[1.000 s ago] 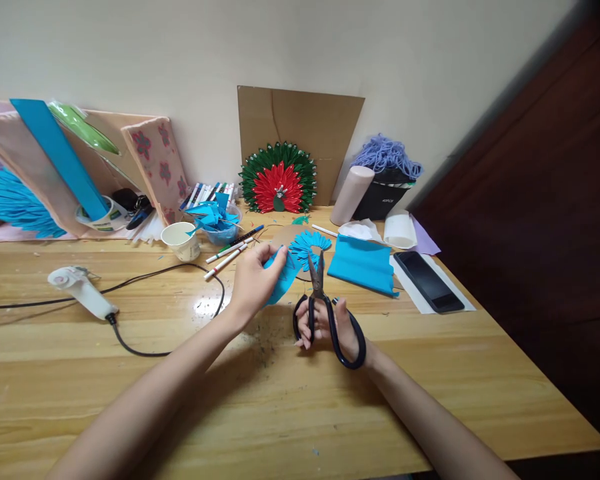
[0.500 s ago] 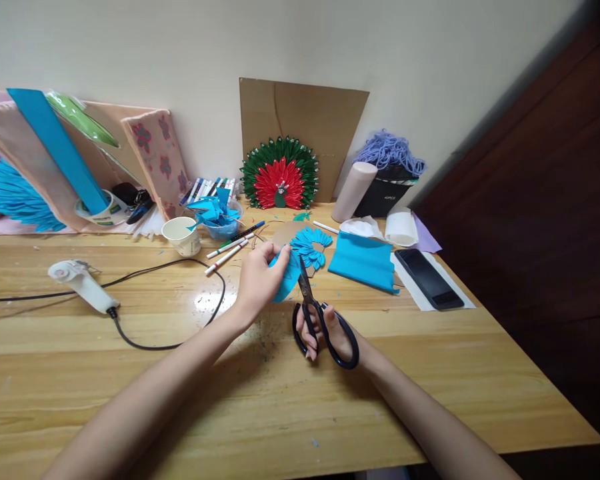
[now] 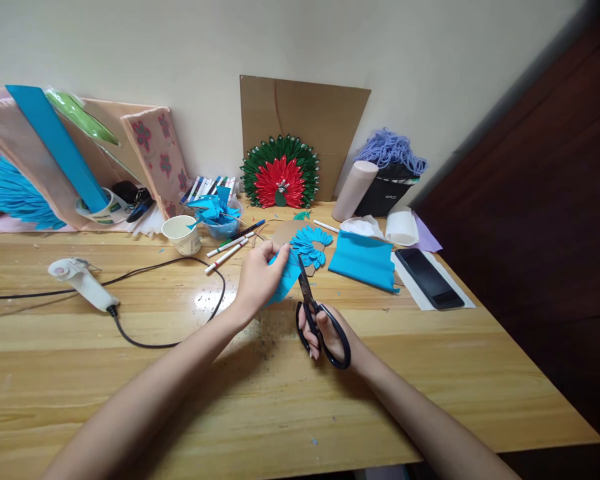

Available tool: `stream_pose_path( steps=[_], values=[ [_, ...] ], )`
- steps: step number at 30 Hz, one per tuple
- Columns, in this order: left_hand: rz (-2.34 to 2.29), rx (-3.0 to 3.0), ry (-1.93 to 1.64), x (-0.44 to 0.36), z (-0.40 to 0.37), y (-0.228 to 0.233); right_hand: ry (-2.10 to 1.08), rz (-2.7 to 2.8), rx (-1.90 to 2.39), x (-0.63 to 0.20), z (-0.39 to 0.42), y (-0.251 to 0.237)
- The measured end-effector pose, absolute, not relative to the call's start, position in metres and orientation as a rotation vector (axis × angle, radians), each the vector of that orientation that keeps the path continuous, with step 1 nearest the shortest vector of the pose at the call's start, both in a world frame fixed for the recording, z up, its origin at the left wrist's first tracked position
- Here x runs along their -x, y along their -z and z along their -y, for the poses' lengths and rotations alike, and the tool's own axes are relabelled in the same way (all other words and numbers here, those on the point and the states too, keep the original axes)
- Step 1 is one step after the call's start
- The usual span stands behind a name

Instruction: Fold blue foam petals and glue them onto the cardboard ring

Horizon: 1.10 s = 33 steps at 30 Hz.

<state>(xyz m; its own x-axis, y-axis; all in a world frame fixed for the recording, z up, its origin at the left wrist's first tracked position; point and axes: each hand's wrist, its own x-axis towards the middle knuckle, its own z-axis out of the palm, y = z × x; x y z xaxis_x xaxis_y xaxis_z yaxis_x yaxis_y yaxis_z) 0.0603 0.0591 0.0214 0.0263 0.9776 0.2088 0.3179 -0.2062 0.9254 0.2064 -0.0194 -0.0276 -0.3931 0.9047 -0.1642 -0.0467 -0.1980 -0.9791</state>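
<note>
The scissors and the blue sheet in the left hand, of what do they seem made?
Scissors: dull, dark blades, apparently metal; black handles with glossy highlights, suggesting plastic or a coating.
Blue sheet: thin and matt, probably paper, though fabric is possible.

The left hand [image 3: 259, 277] pinches blue paper [image 3: 287, 279]; the right hand [image 3: 331, 335] holds black-handled scissors [image 3: 305, 289].

Forearms [image 3: 180, 370] angled inward, hands [image 3: 257, 279] close together, fingers [image 3: 267, 249] curled
</note>
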Motion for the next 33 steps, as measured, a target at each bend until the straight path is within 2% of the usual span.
stream_pose_path(
  steps=[8, 13, 33],
  values=[
    [-1.32, -1.603, -1.204, -0.059, -0.06, -0.022, -1.593, 1.369, 1.109, -0.206, 0.02, 0.027],
    [-1.282, -1.617, -1.194, -0.059, -0.061, -0.02, -1.641, 1.367, 1.081, -0.207, 0.02, 0.026],
    [-1.224, -1.776, -0.945, -0.049, -0.068, -0.031, -1.635, 1.348, 1.16, -0.207, 0.016, 0.018]
  ],
)
